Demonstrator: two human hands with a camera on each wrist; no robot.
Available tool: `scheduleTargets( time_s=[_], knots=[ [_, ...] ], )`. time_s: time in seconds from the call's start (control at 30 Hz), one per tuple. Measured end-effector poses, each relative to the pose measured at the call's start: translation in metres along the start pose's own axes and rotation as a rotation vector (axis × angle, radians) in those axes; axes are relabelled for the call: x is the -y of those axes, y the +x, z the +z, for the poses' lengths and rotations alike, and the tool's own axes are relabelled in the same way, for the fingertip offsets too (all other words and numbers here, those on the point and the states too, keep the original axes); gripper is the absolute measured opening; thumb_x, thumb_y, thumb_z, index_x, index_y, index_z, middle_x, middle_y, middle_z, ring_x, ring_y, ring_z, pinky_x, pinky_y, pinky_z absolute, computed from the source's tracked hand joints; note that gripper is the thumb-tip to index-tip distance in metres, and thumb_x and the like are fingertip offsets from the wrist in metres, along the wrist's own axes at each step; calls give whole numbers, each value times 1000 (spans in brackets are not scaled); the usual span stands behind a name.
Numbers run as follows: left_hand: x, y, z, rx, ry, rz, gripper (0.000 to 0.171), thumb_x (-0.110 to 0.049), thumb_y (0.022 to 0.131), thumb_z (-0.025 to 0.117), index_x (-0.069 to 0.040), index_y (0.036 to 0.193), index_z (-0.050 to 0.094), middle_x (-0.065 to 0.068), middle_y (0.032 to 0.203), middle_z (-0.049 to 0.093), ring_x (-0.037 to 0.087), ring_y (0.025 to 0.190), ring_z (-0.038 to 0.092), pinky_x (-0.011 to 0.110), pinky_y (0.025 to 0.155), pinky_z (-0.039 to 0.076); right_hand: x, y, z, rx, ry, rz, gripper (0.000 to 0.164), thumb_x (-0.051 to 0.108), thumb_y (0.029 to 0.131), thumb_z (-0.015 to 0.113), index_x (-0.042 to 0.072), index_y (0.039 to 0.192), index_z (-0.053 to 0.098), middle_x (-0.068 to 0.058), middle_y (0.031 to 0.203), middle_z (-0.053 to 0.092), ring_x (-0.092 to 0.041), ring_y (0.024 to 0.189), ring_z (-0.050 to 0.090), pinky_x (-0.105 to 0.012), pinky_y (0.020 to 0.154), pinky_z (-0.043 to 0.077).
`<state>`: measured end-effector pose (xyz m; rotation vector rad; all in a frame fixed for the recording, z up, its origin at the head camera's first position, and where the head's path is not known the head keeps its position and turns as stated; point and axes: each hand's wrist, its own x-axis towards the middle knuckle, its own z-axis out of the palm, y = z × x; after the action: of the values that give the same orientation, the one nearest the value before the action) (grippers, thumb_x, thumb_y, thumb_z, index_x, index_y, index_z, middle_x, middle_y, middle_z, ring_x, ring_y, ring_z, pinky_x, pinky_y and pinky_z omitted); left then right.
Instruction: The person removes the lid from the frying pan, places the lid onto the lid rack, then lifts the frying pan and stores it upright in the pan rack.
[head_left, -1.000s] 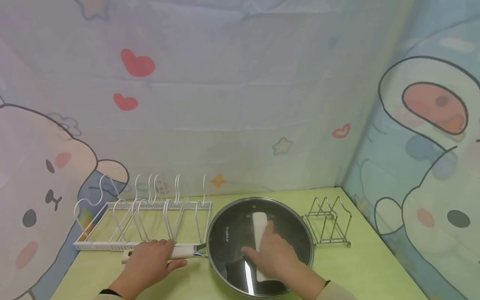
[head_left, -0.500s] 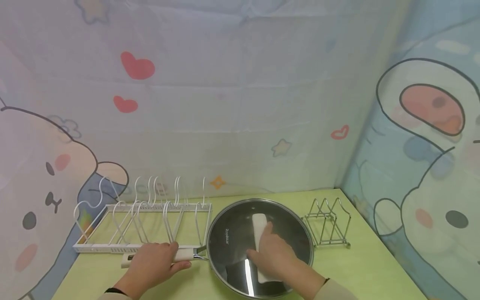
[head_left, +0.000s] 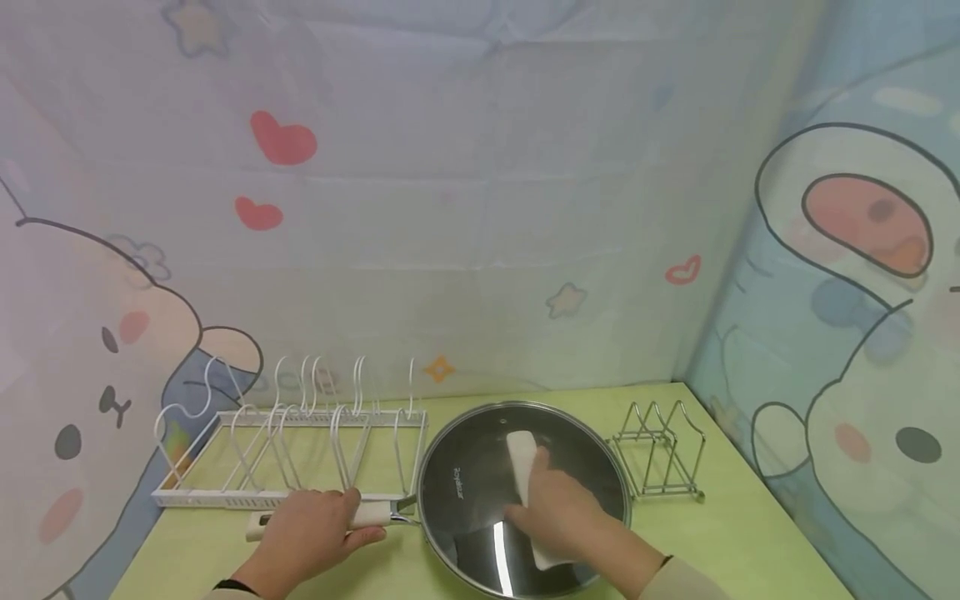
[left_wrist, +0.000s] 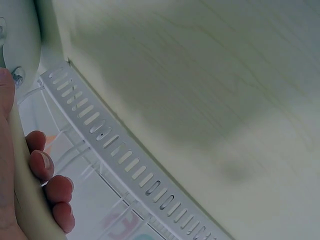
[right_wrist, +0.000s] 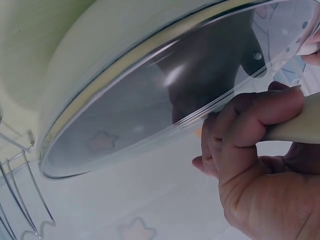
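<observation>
Holding the pan (right_wrist: 75, 65) and its glass lid (head_left: 457, 450) together

The left hand (head_left: 309, 527) is curled around the pan handle (head_left: 371, 513), probably for keeping the pan steady, while the right hand (head_left: 561, 512) grasps the lid's white grip (head_left: 521, 454), seemingly the easiest place to hold glass. The pan is on the green table (head_left: 750, 542), between the white rack (head_left: 202, 500) and the small metal rack (head_left: 666, 489). The head view hides several right fingers; the right wrist view shows them bent around the grip, and also the pan's pale side. Whether the lid sits fully down, I cannot tell.
</observation>
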<state>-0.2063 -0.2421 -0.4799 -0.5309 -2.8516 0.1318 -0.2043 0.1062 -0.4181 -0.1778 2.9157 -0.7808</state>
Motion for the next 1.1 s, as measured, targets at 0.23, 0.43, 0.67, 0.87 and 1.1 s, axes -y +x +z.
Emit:
scheduleTargets(
  time_s=[0.23, 0.43, 0.67, 0.87, 1.1],
  knots=[
    [1, -2, 2, -24, 14, 10, 65, -83, 90, 59, -20, 77, 50, -9, 58, 44, 10, 47, 42, 33, 46, 37, -3, 0, -2, -30, -45, -26, 84, 22, 89, 78, -3, 153, 30, -10, 74, 59, -22, 54, 60, -37, 45, 50],
    [0, -4, 5, -74, 24, 22, 64, -81, 90, 62, -21, 74, 46, -10, 56, 39, 9, 45, 38, 31, 45, 32, 0, 0, 4, -97, -116, 12, 67, 24, 95, 71, 1, 148, 37, -8, 73, 60, -22, 52, 59, -39, 47, 48],
    [-1, -5, 6, -68, 16, 21, 63, -81, 89, 62, -21, 74, 47, -11, 56, 40, 9, 45, 39, 31, 46, 33, -3, 5, 13, -161, -127, 73, 68, 50, 97, 73, -1, 134, 48, -8, 79, 64, -24, 62, 62, -42, 54, 48],
    [-4, -7, 7, -44, 9, 30, 64, -81, 90, 61, -20, 75, 48, -10, 57, 43, 11, 46, 43, 32, 46, 37, -9, 5, 17, -144, -99, 83, 63, 46, 97, 72, -4, 130, 50, -11, 79, 64, -23, 59, 61, -40, 50, 47],
    [-4, -4, -1, -35, 30, -2, 64, -80, 89, 64, -20, 74, 46, -8, 56, 42, 11, 47, 42, 32, 46, 36, -5, 7, 10, -151, -108, 60, 59, 45, 98, 70, -3, 126, 51, -12, 78, 65, -23, 58, 61, -40, 49, 48]
  ],
)
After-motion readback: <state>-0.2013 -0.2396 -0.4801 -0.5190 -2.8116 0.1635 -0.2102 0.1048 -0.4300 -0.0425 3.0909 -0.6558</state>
